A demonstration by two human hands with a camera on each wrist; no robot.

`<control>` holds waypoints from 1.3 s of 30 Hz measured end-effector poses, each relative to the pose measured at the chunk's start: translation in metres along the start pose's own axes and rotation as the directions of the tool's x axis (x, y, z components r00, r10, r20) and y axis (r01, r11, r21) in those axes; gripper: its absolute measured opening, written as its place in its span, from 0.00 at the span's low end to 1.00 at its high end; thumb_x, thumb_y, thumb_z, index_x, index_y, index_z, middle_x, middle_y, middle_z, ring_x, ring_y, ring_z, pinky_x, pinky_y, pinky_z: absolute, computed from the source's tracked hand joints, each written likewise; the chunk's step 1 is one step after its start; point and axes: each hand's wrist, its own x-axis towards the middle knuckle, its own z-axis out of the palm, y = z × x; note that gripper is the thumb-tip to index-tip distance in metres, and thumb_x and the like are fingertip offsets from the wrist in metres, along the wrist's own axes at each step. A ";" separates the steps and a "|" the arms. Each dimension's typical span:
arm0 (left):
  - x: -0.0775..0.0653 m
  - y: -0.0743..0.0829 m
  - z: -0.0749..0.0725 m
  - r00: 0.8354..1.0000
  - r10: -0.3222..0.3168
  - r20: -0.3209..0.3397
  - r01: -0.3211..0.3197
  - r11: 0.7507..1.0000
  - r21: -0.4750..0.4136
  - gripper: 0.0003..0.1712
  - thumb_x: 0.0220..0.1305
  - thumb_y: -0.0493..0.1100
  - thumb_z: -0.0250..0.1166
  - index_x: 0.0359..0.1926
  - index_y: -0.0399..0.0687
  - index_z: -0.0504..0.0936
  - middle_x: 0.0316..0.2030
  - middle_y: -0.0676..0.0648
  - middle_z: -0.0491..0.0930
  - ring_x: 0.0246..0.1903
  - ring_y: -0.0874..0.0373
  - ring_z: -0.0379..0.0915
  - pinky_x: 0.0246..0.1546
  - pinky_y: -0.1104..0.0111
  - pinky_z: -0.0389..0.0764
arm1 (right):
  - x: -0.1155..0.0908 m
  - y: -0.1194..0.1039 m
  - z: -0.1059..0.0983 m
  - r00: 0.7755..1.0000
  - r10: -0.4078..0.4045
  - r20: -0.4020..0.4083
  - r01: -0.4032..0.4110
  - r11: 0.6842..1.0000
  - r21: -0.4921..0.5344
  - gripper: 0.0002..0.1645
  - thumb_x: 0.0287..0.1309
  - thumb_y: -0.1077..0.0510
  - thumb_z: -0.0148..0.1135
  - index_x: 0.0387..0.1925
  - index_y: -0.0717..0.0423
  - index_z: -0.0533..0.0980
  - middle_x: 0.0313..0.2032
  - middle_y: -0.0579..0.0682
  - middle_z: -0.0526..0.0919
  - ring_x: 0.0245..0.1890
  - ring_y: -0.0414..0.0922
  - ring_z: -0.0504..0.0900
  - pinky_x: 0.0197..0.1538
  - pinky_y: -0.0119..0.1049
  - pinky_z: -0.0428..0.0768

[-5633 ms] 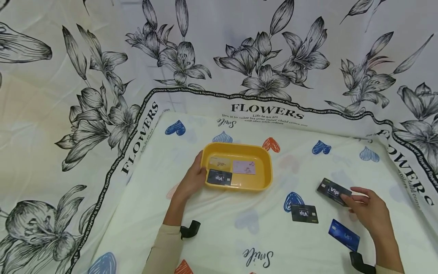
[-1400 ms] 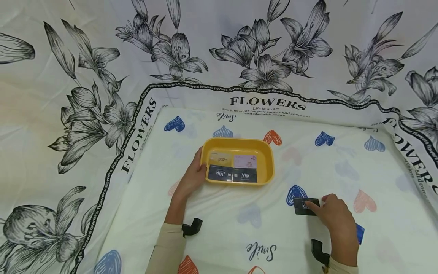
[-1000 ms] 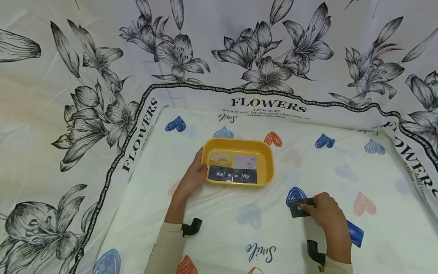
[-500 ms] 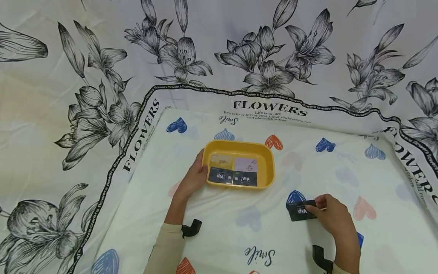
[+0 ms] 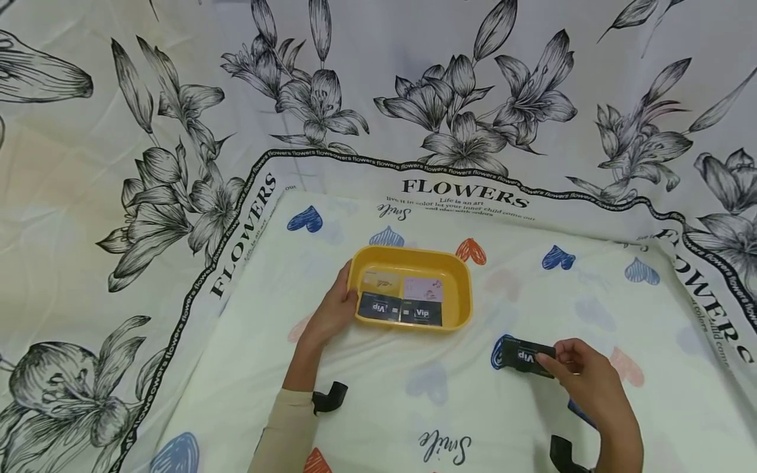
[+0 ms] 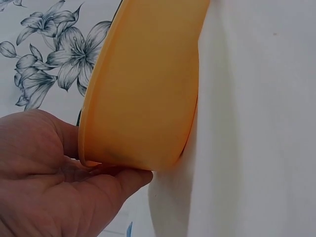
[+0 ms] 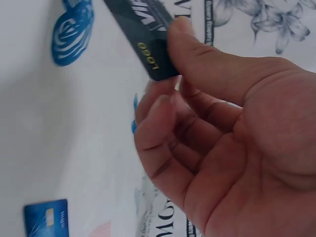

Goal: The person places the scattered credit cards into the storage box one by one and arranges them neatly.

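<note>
My left hand (image 5: 332, 309) grips the left end of a yellow plastic tray (image 5: 460, 295), thumb over the rim in the head view. Inside the tray lie a gold card (image 5: 381, 281), a pink card (image 5: 422, 289) and two black VIP cards, one left (image 5: 378, 307) and one right (image 5: 421, 313). Between thumb and fingers my right hand (image 5: 591, 378) pinches another black VIP card (image 5: 520, 355), which looks raised off the cloth in the right wrist view. Partly hidden behind the right hand, a blue card (image 5: 581, 412) lies on the cloth; its chip shows in the right wrist view (image 7: 48, 219).
A white cloth (image 5: 367, 407) printed with hearts and lettering covers the work surface. Behind it and at the sides hangs or lies a flower-printed sheet (image 5: 331, 171). Black bent pieces sit at the left wrist (image 5: 331, 398) and right wrist (image 5: 564, 453).
The black card held at first now lies in the tray's lower right. My right hand has since taken the other black card from the cloth and lifted it. The left hand keeps its hold.
</note>
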 end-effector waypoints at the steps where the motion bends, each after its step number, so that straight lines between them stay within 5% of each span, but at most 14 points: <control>1: 0.000 0.000 0.000 1.000 0.000 -0.002 0.000 1.000 -0.002 0.40 0.81 0.36 0.44 0.87 0.58 0.43 0.84 0.49 0.49 0.83 0.51 0.40 0.82 0.52 0.46 | 0.000 -0.003 -0.001 1.000 -0.013 -0.027 0.013 1.000 0.011 0.29 0.71 0.38 0.66 0.52 0.60 0.75 0.43 0.54 0.85 0.39 0.45 0.83 0.34 0.33 0.80; 6: 0.001 0.000 -0.001 1.000 -0.015 -0.003 0.015 1.000 0.000 0.40 0.81 0.36 0.44 0.87 0.59 0.43 0.84 0.49 0.49 0.83 0.51 0.40 0.82 0.52 0.46 | 0.008 -0.021 -0.002 0.985 -0.096 -0.142 0.106 0.992 0.066 0.26 0.71 0.41 0.68 0.52 0.59 0.75 0.41 0.54 0.84 0.33 0.41 0.82 0.33 0.29 0.79; 13: 0.002 0.000 -0.001 1.000 -0.023 0.005 0.023 1.000 0.000 0.40 0.81 0.37 0.45 0.87 0.59 0.43 0.84 0.49 0.49 0.83 0.51 0.40 0.82 0.51 0.46 | 0.024 -0.063 -0.002 0.967 -0.100 -0.234 0.144 0.973 0.182 0.26 0.68 0.43 0.71 0.54 0.57 0.76 0.42 0.54 0.84 0.36 0.40 0.81 0.36 0.26 0.80; 26: -0.001 0.001 -0.001 1.000 -0.025 0.002 0.025 1.000 -0.004 0.39 0.82 0.37 0.45 0.86 0.57 0.44 0.84 0.48 0.50 0.83 0.50 0.41 0.82 0.51 0.46 | 0.075 -0.143 0.037 0.973 -0.201 -0.117 0.228 0.928 0.297 0.24 0.66 0.43 0.73 0.49 0.55 0.77 0.43 0.55 0.84 0.42 0.51 0.82 0.43 0.26 0.82; 39: -0.004 0.002 -0.003 1.000 -0.007 0.002 0.007 1.000 -0.010 0.40 0.81 0.36 0.45 0.87 0.57 0.44 0.84 0.47 0.51 0.83 0.48 0.42 0.82 0.50 0.47 | 0.099 -0.170 0.072 0.950 -0.305 -0.073 0.313 0.919 0.238 0.16 0.65 0.46 0.75 0.41 0.53 0.84 0.39 0.52 0.86 0.39 0.50 0.83 0.44 0.41 0.83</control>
